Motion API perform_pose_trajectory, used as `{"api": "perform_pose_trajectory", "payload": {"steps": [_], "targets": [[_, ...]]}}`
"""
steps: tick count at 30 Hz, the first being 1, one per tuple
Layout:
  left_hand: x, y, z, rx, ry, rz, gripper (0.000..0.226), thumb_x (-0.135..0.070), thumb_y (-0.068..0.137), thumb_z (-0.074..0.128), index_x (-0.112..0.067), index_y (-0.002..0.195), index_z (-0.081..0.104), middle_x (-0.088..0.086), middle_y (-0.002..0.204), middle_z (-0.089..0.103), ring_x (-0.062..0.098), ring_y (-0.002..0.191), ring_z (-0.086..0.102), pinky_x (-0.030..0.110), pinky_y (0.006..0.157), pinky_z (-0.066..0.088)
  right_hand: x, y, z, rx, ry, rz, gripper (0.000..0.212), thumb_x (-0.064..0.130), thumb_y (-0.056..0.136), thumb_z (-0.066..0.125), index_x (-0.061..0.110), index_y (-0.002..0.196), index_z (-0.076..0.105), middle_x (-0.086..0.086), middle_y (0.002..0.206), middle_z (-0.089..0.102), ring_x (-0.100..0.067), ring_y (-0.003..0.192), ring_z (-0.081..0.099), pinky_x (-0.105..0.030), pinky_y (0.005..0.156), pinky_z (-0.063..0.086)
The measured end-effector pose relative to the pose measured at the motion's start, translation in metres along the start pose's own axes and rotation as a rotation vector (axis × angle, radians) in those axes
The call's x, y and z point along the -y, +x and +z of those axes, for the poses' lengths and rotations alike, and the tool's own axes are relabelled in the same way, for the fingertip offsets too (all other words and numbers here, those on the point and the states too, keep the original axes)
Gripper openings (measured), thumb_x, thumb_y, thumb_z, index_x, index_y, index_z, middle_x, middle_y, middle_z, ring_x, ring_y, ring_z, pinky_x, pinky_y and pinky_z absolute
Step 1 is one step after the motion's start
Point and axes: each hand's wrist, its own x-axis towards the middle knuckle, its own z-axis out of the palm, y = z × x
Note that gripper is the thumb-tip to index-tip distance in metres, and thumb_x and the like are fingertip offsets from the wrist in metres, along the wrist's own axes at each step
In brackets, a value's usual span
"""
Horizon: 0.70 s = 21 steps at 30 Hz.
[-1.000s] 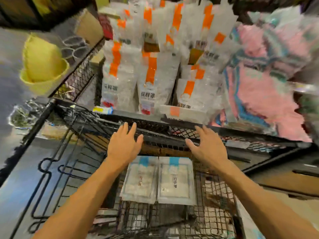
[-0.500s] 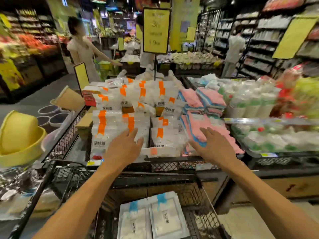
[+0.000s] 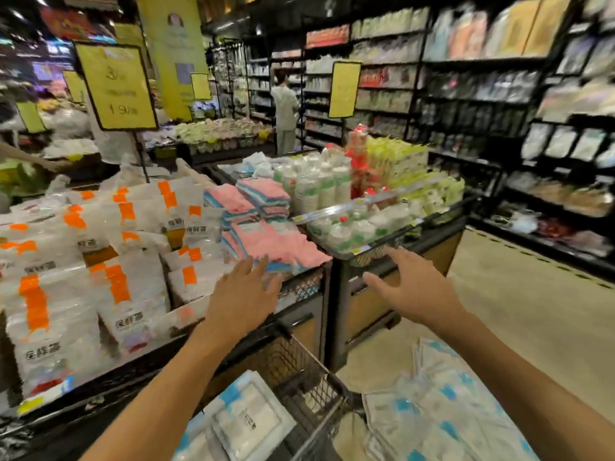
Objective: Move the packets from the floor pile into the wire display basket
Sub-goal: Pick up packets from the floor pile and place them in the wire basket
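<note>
Since half a second before, the view had swung right, both hands, left (image 3: 244, 296) and right (image 3: 411, 289), empty with fingers spread, packets (image 3: 442, 414) piled on open floor right of the wire basket (image 3: 309, 377).

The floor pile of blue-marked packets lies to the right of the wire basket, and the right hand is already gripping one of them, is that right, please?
Not quite: the head view shows the right hand open, holding nothing, above the floor pile. The pile does lie right of the wire basket.
</note>
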Motion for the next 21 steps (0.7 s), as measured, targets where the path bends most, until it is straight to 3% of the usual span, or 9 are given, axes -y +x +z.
{"api": "perform_pose_trajectory", "payload": {"steps": [4,8,12,16,21], "targets": [[-0.065,0.007,0.019,0.050,-0.003,0.132,0.072,-0.066,0.099,0.023,-0.028,0.160,0.026,0.004,0.169,0.020,0.026,0.155,0.020,0.046,0.123,0.025,-0.066,-0.034,-0.026,-0.076,-0.012,0.106,0.091,0.082,0.090,0.040,0.025,0.161,0.031,-0.004,0.167,0.032,-0.024,0.154,0.029,-0.046,0.124,0.028],[-0.137,0.000,0.038,0.042,-0.026,0.217,0.064,-0.057,0.105,0.031,-0.026,0.161,0.026,0.008,0.167,0.025,0.029,0.152,0.026,0.046,0.117,0.030,-0.127,-0.060,-0.051,-0.081,-0.021,0.196,0.097,0.084,0.088,0.034,0.023,0.162,0.026,-0.002,0.168,0.029,-0.023,0.154,0.027,-0.042,0.125,0.026],[-0.211,-0.009,0.069,0.081,-0.045,0.291,0.067,-0.058,0.105,0.030,-0.023,0.161,0.025,0.008,0.168,0.023,0.028,0.152,0.027,0.045,0.118,0.032,-0.194,-0.095,-0.070,-0.109,-0.024,0.256,0.087,0.075,0.094,0.042,0.022,0.162,0.027,-0.002,0.167,0.032,-0.023,0.152,0.030,-0.040,0.122,0.027],[-0.277,-0.019,0.110,0.139,-0.055,0.334,0.066,-0.057,0.106,0.032,-0.025,0.162,0.021,0.006,0.170,0.018,0.023,0.155,0.020,0.045,0.121,0.026,-0.270,-0.132,-0.071,-0.108,-0.032,0.340,0.084,0.074,0.095,0.044,0.022,0.160,0.031,-0.003,0.163,0.038,-0.025,0.149,0.036,-0.045,0.121,0.029],[-0.337,-0.027,0.166,0.249,-0.045,0.410,0.069,-0.057,0.105,0.033,-0.023,0.163,0.018,0.006,0.169,0.019,0.024,0.155,0.023,0.043,0.120,0.029,-0.353,-0.178,-0.057,-0.072,-0.010,0.504,0.090,0.078,0.093,0.043,0.021,0.161,0.031,-0.004,0.166,0.034,-0.026,0.151,0.033,-0.045,0.123,0.029]]}}
